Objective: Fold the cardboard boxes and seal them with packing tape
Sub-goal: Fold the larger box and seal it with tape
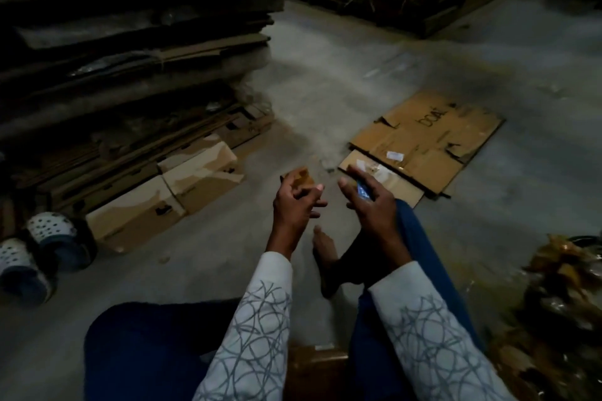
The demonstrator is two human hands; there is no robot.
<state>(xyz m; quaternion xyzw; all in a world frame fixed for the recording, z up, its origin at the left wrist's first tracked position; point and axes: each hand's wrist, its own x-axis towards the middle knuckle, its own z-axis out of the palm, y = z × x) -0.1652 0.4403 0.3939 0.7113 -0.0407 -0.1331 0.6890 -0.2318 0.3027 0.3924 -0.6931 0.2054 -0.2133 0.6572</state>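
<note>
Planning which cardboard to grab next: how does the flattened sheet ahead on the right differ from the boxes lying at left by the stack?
The flattened sheet lies fully open and flat on the floor, flaps spread, with dark printed lettering. The boxes at left are folded into closed oblong shapes, lying side by side against the cardboard stack, patched with pale tape. Both are brown cardboard resting on the concrete floor.

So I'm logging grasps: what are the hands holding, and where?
Left hand pinches a brownish scrap at its fingertips; right hand grips a small blue object between thumb and fingers.
</note>
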